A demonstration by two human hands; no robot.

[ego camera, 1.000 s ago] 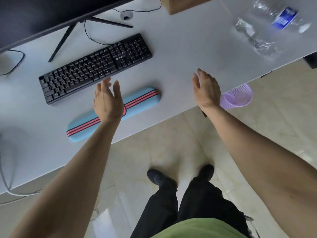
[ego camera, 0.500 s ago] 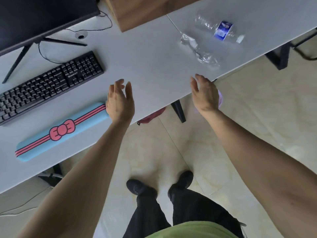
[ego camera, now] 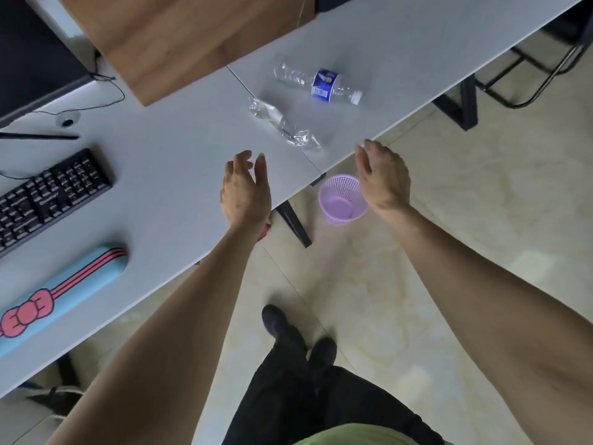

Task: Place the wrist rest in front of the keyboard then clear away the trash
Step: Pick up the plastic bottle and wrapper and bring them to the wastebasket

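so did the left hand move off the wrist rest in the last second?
Yes. The left hand is now well right of the wrist rest, toward the crumpled wrapper.

One wrist rest [ego camera: 61, 293], light blue with pink stripes and a pink bow, lies on the desk [ego camera: 179, 175]. One black keyboard [ego camera: 48, 197] sits just beyond it. There are two pieces of trash: one empty clear plastic bottle [ego camera: 317, 83] with a blue label, and one crumpled clear plastic wrapper [ego camera: 282, 125]. One purple mesh basket [ego camera: 341, 200] stands on the floor. One wooden box [ego camera: 179, 40] rests at the back of the desk. One dark monitor [ego camera: 29, 59] is partly in view. Two hands show, the left [ego camera: 245, 191] and the right [ego camera: 383, 175], both empty with fingers loosely spread. Two black shoes [ego camera: 298, 335] are visible below.
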